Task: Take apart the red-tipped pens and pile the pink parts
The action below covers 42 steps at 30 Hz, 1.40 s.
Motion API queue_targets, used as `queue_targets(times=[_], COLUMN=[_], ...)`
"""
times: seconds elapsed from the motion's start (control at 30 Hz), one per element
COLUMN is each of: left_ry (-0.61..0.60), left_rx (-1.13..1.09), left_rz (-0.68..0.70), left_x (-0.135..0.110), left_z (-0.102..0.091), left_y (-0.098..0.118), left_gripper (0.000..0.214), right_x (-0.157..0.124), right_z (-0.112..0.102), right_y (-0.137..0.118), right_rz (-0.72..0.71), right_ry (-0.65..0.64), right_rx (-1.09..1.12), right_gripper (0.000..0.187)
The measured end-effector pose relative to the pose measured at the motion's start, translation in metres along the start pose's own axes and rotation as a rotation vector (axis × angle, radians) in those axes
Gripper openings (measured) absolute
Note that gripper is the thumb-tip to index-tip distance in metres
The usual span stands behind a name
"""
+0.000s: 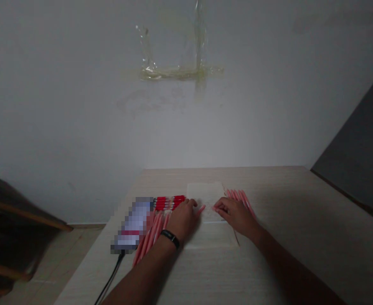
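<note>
My left hand (184,218), with a black band on its wrist, is closed around a slim pink pen-like stick (201,210), whose end sticks out past the fingers. My right hand (235,212) is a short way to the right, thumb and fingertips pinched together; anything between them is too small to make out. Both hands hover over or rest on a clear plastic sheet (208,235) lying on the table. Several pink sticks (150,239) lie left of my left wrist, and more pink sticks (241,197) lie just behind my right hand.
A row of red pieces with dark ends (167,202) lies left of the sheet. Beside it is a blurred-out phone (134,224) with a black cable (112,273). The pale wooden table (301,237) meets a wall with tape (173,75). Dark wooden furniture (18,228) stands at left.
</note>
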<state>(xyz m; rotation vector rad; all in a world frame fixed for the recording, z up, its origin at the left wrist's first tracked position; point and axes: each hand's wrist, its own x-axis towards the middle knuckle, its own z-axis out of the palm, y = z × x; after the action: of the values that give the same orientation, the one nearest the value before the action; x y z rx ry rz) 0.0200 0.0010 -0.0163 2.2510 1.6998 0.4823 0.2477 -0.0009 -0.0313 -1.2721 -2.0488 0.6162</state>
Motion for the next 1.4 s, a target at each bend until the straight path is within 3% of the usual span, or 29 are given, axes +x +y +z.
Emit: queue_targets(times=[0.17,0.37,0.67,0.87,1.13,1.4], left_ry=[-0.015,-0.02,-0.008,-0.009,0.104,0.03], left_rx=[-0.069,-0.151,-0.184,-0.222,-0.293,-0.214], left_rz=[0.023,0.136,0.261,0.258,0.19,0.117], left_x=[0.001,0.0,-0.004,-0.004,-0.002,-0.001], left_z=[0.0,-0.005,-0.007,-0.009,-0.012,-0.009], left_y=[0.0,0.006,0.012,0.015,0.012,0.011], left_gripper=[0.029,0.016,0.018,0.017,0.01,0.005], right_x=[0.001,0.003,0.001,0.0,-0.002,-0.001], right_z=[0.001,-0.001,-0.006,-0.005,-0.007,-0.009], right_y=[0.002,0.01,-0.002,-0.006,-0.005,-0.009], right_rz=[0.019,0.033,-0.05,-0.13,-0.065,-0.067], right_ry=[0.017,0.158,0.117,0.047,0.123,0.043], right_rx=[-0.04,-0.241,-0.219,0.011,-0.169,-0.051], right_gripper=[0.015,0.009,0.011,0.028,0.024,0.018])
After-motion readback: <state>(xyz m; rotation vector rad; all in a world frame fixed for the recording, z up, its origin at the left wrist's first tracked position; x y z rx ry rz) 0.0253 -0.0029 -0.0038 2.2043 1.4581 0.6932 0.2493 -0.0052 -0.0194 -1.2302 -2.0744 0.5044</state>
